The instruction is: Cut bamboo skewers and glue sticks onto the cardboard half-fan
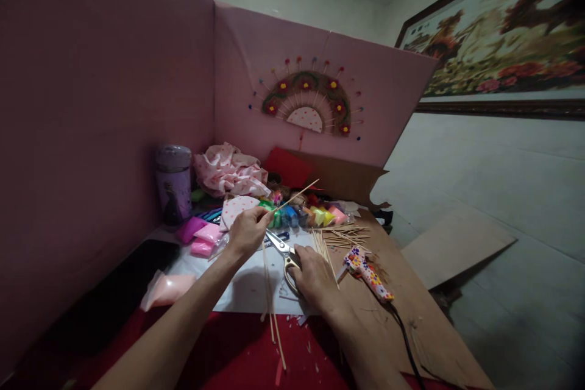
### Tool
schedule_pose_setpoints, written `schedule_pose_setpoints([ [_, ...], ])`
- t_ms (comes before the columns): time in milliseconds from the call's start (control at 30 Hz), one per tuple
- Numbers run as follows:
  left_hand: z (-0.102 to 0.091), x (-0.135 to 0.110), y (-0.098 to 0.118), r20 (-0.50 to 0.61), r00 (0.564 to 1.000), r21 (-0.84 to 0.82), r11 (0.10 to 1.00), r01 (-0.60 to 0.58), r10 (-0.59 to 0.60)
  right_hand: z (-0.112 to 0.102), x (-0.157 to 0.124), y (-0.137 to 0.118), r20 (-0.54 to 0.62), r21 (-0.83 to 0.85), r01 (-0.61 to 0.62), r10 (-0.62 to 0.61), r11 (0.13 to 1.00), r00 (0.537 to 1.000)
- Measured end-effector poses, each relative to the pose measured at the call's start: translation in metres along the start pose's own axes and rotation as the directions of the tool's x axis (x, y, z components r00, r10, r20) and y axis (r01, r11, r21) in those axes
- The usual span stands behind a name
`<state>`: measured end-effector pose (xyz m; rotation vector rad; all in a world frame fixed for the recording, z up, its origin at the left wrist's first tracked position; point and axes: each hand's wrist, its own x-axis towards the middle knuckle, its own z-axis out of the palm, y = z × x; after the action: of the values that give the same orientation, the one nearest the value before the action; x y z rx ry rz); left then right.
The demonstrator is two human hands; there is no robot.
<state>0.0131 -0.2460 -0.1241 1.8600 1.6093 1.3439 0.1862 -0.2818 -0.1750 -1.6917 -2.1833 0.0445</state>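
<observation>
Pinched in my left hand (249,231) is a thin wooden stick (297,194), slanting up to the right. My right hand (315,277) grips a pair of scissors (278,242) by its gold-coloured handles, with the blades pointing up and left toward the left fingertips. Whether the blades touch the stick I cannot tell. Below the hands a few loose sticks (269,298) lie across the white paper (240,292) and the red cloth (214,353). More wooden sticks (342,236) are heaped just beyond my right hand.
A flowered glue gun (370,274) with a black cord lies on the cardboard (411,329) at right. Coloured clay packets (292,216) line the back, and pink packets (205,237) sit left beside a purple cup (173,186). A decorated fan (306,94) hangs on the pink panel.
</observation>
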Motion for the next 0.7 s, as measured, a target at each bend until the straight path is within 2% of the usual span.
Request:
schedule_pose_setpoints([
  [100,-0.001,-0.004,0.006,0.047,0.999,0.061,0.998,-0.017,0.014,-0.002,0.001,0.001,-0.095,-0.065,0.062,-0.068,0.996,0.993],
  [167,-0.002,-0.007,0.010,0.082,0.996,0.119,0.992,-0.050,0.040,-0.005,0.002,0.002,-0.260,-0.053,0.120,-0.130,0.991,0.957],
  [200,-0.002,-0.008,0.011,0.098,0.994,0.152,0.986,-0.071,0.057,-0.007,0.003,0.002,-0.371,-0.032,0.152,-0.153,0.988,0.916],
  [267,-0.001,-0.011,0.014,0.132,0.987,0.209,0.970,-0.123,0.097,-0.013,0.004,0.002,-0.590,-0.004,0.219,-0.179,0.976,0.787],
  [333,-0.001,-0.013,0.015,0.170,0.975,0.238,0.955,-0.179,0.140,-0.018,0.004,0.001,-0.714,-0.026,0.262,-0.201,0.965,0.671],
  [367,0.000,-0.014,0.016,0.190,0.968,0.240,0.949,-0.205,0.161,-0.021,0.005,0.001,-0.730,-0.052,0.272,-0.222,0.961,0.647],
  [433,0.001,-0.015,0.016,0.227,0.954,0.238,0.939,-0.248,0.194,-0.024,0.006,0.002,-0.707,-0.109,0.284,-0.275,0.953,0.652],
  [533,0.002,-0.016,0.017,0.270,0.937,0.260,0.920,-0.293,0.222,-0.024,0.009,0.005,-0.645,-0.152,0.270,-0.302,0.951,0.702],
  [700,0.006,-0.017,0.017,0.267,0.934,0.345,0.881,-0.323,0.238,-0.023,0.007,0.009,-0.532,-0.166,0.196,-0.255,0.967,0.808],
])
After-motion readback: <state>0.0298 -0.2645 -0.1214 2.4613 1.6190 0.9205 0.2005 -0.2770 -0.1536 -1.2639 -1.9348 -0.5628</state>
